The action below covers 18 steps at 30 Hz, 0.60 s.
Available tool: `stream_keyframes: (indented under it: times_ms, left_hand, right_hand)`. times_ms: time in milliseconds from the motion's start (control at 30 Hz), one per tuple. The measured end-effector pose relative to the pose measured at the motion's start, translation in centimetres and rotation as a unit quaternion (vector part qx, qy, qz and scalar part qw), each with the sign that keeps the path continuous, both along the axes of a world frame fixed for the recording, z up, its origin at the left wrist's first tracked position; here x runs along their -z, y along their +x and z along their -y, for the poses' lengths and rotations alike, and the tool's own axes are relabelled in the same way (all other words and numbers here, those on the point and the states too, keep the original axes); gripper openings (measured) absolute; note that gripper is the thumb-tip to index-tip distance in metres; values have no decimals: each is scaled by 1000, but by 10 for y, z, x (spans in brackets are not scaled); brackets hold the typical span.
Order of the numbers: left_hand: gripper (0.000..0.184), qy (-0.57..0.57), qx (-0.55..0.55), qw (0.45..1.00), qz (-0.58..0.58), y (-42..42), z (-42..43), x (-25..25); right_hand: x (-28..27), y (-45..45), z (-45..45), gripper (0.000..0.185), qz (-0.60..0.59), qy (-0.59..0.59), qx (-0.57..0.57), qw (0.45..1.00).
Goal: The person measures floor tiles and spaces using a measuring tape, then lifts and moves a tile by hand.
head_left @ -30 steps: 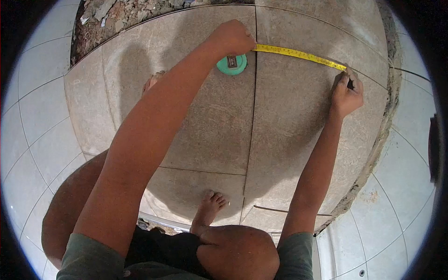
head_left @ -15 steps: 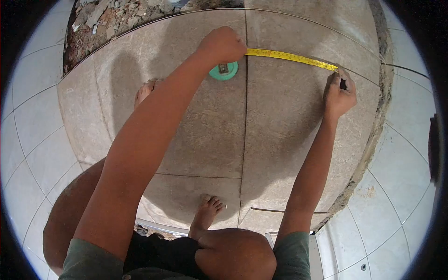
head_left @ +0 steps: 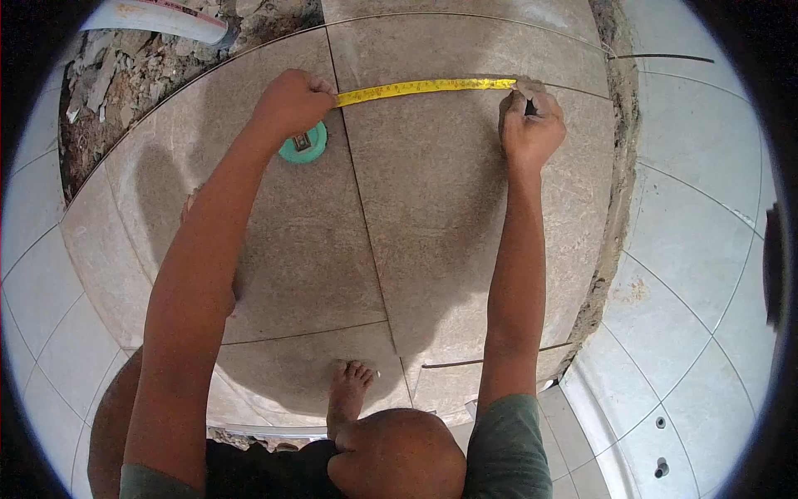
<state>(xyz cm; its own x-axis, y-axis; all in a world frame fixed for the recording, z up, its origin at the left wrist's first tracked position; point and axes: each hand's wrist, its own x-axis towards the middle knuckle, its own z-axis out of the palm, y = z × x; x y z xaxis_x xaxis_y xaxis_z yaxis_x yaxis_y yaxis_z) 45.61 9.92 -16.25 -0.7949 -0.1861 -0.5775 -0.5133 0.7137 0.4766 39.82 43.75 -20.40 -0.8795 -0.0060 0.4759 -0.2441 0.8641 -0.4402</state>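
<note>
Floor of large brown tiles (head_left: pixel 432 191), with narrow joints, one long dark joint running from the top down toward the person; pale tiled wall surfaces (head_left: pixel 690 216) at both sides, the right one with two small holes low down. Strip of broken rubble (head_left: pixel 104 91) along the upper left edge, a white pipe (head_left: pixel 166 18) lying over it. Rough grey mortar edge (head_left: pixel 617 200) between the brown tiles and the pale surface on the right. One thin dark rod (head_left: pixel 453 364) on the floor at lower right, near the right forearm; a second thin dark strip (head_left: pixel 665 56) at upper right. One tape measure, in two visible parts: a round green case (head_left: pixel 314 150) just below the left hand and partly covered by it, contact between them not possible to tell; a yellow blade (head_left: pixel 424 88) with dark markings, drawn out across the long joint. Left hand (head_left: pixel 289 104): fingers curled in, gripping the blade just left of the joint, thumb hidden. Right hand (head_left: pixel 534 129): thumb and forefinger pinching the blade's far end, remaining fingers bent. Dark green sleeve (head_left: pixel 511 441) on the right arm. One bare foot (head_left: pixel 353 378) on the tiles, beyond a bent knee (head_left: pixel 407 453).
</note>
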Motion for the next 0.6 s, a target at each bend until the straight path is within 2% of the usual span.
stream_keyframes:
  times_ms: [100, 200, 300, 500, 600]
  left_hand:
    - [31, -8, 9, 999, -52, 2, 3, 12]
    - [32, 28, -9, 998, -48, 8, -1, 3]
    - [30, 3, 19, 999, -46, 4, 2, 3]
    - [28, 17, 3, 999, -29, 5, 1, 10]
    - [30, -41, 41, 997, -50, 2, -2, 3]
  right_hand:
    - [-1, -2, -2, 19, -13, 0, -12, 1000]
    - [7, -9, -6, 21, -33, -24, -43, 998]
    - [7, -7, -8, 21, -29, -27, -54, 998]
    - [7, -4, -9, 19, -56, 18, -41, 997]
    - [8, -9, -6, 21, -54, 16, -34, 998]
